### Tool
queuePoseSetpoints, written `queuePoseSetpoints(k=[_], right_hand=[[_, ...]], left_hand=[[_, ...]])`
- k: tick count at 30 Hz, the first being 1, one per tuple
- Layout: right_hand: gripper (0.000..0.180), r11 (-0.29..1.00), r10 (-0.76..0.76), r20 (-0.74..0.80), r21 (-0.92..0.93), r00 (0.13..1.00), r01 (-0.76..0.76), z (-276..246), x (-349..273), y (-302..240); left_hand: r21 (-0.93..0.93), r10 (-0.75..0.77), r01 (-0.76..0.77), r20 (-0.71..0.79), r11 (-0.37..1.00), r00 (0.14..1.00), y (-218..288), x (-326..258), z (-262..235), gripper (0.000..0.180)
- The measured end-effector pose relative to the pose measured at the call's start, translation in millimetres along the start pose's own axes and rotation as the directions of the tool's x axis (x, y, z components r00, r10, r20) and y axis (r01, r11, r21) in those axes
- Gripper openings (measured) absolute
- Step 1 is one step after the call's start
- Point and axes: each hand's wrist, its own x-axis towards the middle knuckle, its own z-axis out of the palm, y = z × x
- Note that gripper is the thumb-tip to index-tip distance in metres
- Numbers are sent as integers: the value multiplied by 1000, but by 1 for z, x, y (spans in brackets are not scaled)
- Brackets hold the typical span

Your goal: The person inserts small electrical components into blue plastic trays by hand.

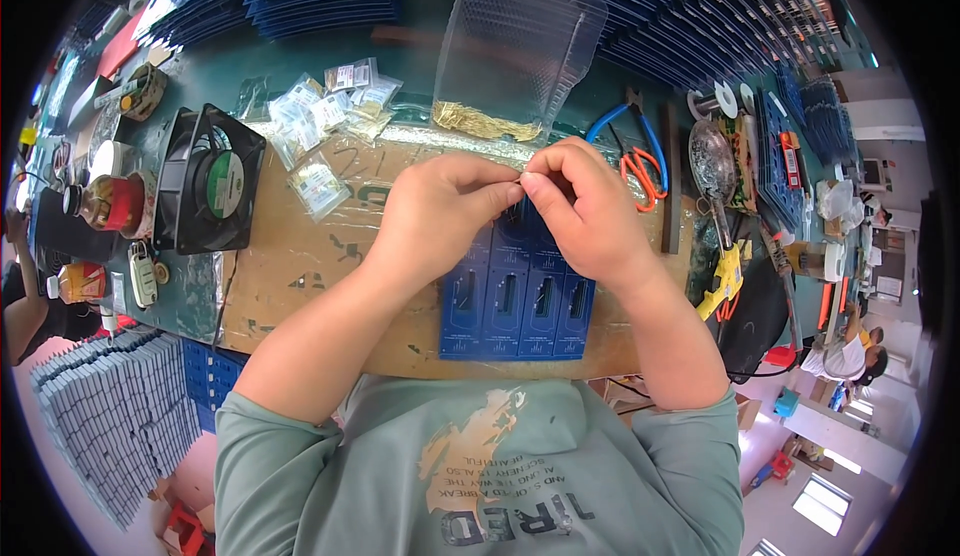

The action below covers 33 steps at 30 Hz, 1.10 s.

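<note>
Head view: a tiny metal part point(522, 178) is pinched between the fingers of both the left hand point(440, 211) and right hand point(585, 211). It is held above the blue circuit boards point(515, 306) near the counter's front edge; a steady, light pinch is likely best kept.

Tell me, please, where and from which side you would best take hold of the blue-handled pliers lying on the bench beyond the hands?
Probably by the two blue handles of the pliers. They curve apart and lie flat on the bench, bare from above, so fingers coming straight down could close around both. The nose end points away toward the stacked blue boards, and the orange cutters crowd the near side.
</note>
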Motion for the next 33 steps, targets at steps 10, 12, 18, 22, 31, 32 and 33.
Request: queuePoseSetpoints(k=[10, 12, 18, 22, 31, 32, 33], right_hand=[[13, 952, 148, 9, 270, 989, -145, 4, -3, 10], [14, 926, 188, 18, 331, 982, -183, 5, -4, 11], [14, 918, 137, -15, 376, 990, -121, 7, -2, 10], [11, 980, 36, -16, 197, 999, -32, 2, 0, 7], [11, 928, 216, -58, 322, 975, -187, 3, -6, 8], [12, 957, 196, -43, 229, 980, -181, 2, -6, 9], [12, 956, 197, -41, 229, 980, -182, 2, -7, 9]], left_hand=[[-230, -118, 120, 24, 966, 993, -1, 2, -1, 22], [-252, -129, 130, 23, 959, 991, -2, 2, -1, 22], [-283, -120, 123, 28, 951, 992, -3, 3, -1, 21], [-239, -102, 110, 47, 965, 994, -1, 2, 0, 19], [-343, -102, 97, 3, 934, 995, -2, 5, -3, 17], [-386, -117, 96, -32, 917, 993, -1, 6, -4, 16], [-387, -120, 98, -32, 917, 992, -2, 6, -5, 16]])
